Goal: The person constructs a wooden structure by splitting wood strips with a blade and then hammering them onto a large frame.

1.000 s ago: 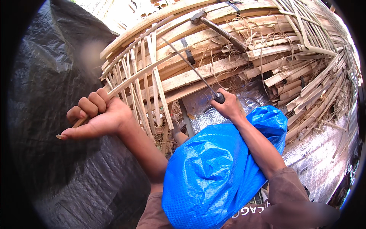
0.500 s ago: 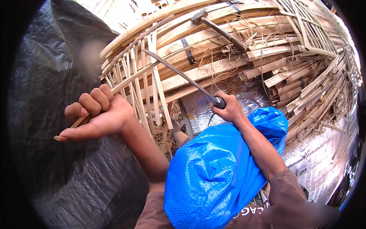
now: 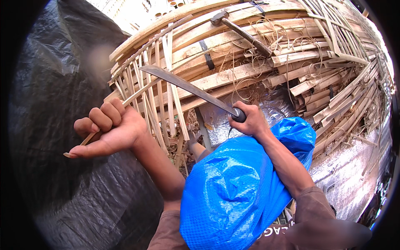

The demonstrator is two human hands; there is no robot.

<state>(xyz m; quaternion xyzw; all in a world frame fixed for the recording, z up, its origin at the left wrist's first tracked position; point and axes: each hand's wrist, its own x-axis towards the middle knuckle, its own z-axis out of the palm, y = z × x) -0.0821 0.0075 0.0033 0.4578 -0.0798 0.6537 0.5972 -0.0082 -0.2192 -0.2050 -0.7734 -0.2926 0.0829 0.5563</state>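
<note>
Below the machete (image 3: 191,89), white shirt lettering (image 3: 277,230)

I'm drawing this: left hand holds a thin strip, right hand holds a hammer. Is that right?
Not quite: the head view shows the right hand holding a knife; the hammer lies on the slats. The left hand holds a thin strip.

From here, the blue sheet (image 3: 225,187) hides most of the person's legs (image 3: 198,148). The left hand (image 3: 109,129) covers part of the thin strip (image 3: 136,94); the right hand (image 3: 251,119) covers most of the knife's handle (image 3: 238,115). The upper edge cuts the wood pile (image 3: 228,75).
</note>
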